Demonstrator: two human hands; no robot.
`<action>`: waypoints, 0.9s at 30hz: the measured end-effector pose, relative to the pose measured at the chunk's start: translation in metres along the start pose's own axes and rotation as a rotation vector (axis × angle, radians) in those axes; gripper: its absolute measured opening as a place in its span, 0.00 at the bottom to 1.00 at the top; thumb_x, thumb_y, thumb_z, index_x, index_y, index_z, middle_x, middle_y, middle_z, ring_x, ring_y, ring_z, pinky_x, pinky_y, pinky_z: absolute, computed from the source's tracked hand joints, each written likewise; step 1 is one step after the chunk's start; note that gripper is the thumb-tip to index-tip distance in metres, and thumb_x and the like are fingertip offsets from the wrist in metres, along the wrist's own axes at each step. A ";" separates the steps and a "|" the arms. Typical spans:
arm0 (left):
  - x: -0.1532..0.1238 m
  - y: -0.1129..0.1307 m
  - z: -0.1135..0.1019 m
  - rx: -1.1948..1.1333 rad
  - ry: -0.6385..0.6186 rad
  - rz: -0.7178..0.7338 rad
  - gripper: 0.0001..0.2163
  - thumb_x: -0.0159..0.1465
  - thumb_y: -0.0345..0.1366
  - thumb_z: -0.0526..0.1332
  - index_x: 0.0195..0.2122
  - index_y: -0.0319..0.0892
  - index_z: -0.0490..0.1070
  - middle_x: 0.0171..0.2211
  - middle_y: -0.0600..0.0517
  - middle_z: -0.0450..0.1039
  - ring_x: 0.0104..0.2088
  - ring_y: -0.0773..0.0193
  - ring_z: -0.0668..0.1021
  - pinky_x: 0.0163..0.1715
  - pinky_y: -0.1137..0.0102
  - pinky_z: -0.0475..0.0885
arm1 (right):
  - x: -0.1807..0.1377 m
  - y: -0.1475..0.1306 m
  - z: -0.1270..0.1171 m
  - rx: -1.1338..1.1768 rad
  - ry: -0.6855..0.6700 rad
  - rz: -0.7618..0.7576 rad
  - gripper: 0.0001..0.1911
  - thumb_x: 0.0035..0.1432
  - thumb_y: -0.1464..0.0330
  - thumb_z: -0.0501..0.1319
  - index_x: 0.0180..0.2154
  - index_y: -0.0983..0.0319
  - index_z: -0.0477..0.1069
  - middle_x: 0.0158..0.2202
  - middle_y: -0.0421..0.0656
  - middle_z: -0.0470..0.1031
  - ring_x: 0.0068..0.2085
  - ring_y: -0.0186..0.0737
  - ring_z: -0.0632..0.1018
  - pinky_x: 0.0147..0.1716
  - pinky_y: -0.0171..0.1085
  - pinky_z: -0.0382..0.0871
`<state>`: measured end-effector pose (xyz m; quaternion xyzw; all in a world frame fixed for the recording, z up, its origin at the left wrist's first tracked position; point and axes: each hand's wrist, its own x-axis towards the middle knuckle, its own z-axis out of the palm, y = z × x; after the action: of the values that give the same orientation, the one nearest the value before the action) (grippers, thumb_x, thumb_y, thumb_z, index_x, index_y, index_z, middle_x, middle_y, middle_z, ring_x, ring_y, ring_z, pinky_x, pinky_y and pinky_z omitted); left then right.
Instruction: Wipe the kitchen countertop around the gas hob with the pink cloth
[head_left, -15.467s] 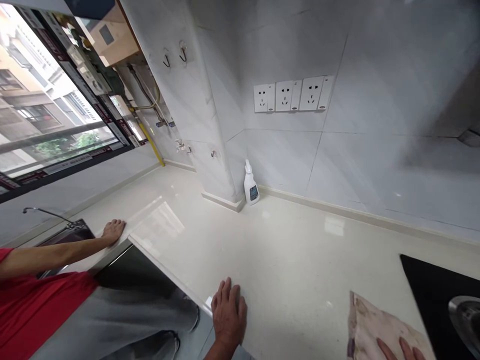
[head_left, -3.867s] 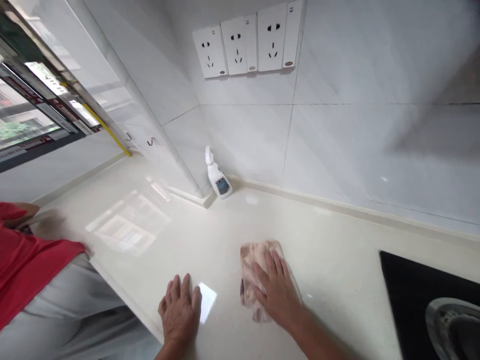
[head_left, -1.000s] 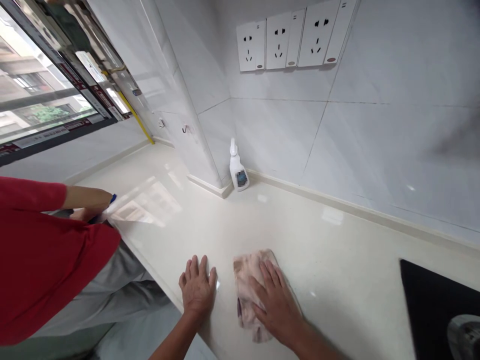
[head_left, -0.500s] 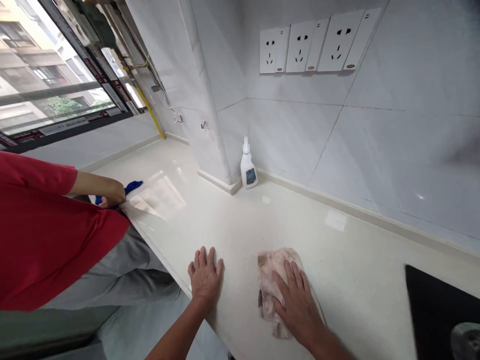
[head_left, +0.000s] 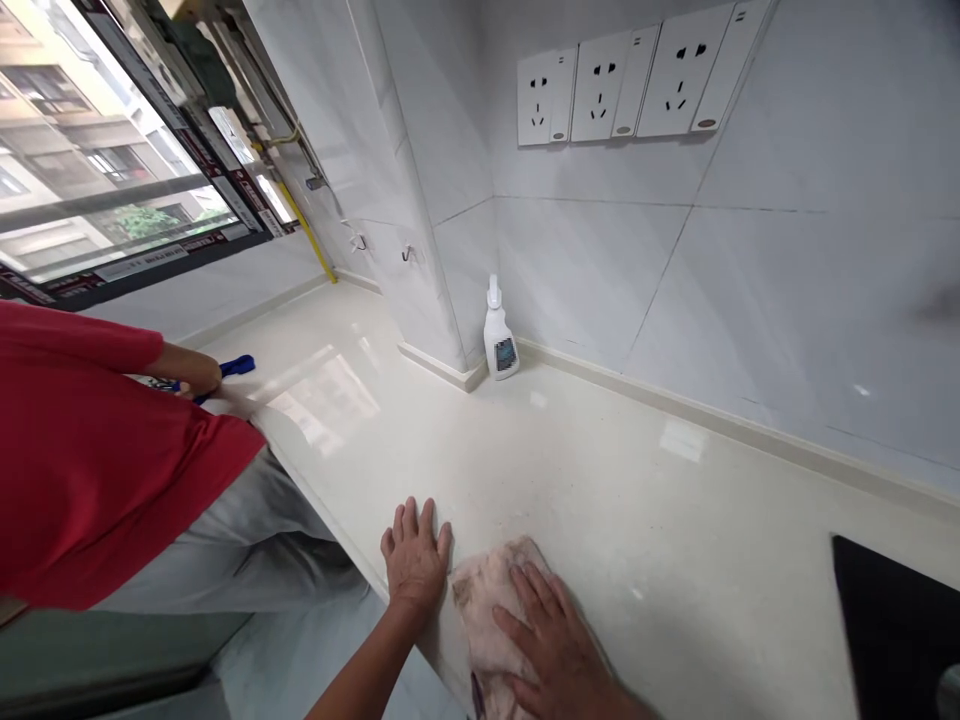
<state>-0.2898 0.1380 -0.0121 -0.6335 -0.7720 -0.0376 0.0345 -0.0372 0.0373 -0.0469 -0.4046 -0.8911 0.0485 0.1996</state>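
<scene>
My left hand point(head_left: 415, 562) lies flat on the pale countertop point(head_left: 420, 440) near its front edge, fingers spread, holding nothing. Under my right hand point(head_left: 556, 640) is a stained, pinkish-white cleaning rag point(head_left: 484, 610), folded in layers. The right palm and outstretched fingers press it flat against the counter, and part of the rag is hidden beneath them. Its left edge comes close to my left hand. Against the wall corner stands a white spray bottle point(head_left: 500, 335), upright and out of reach of both hands.
A co-worker in a red shirt point(head_left: 112, 460) stands at the left, one hand near a blue cloth point(head_left: 237, 366) on the counter. A black cooktop point(head_left: 892, 620) lies at the right. Wall sockets point(head_left: 622, 85) are above, a window point(head_left: 112, 180) at upper left.
My right hand has slid the rag left and toward the counter's front edge. My left hand stays nearly in place. The co-worker's arm and blue cloth have shifted left.
</scene>
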 end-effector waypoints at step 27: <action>0.001 -0.002 0.011 0.039 -0.004 0.000 0.25 0.75 0.44 0.50 0.70 0.42 0.66 0.74 0.38 0.57 0.75 0.45 0.57 0.70 0.48 0.52 | -0.111 0.049 -0.033 -0.428 0.235 0.420 0.41 0.66 0.58 0.59 0.75 0.56 0.50 0.76 0.58 0.52 0.71 0.70 0.63 0.61 0.63 0.65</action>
<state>-0.2921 0.1401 -0.0234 -0.6330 -0.7726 -0.0210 0.0453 0.0759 -0.0146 -0.0637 -0.6154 -0.7489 -0.1467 0.1972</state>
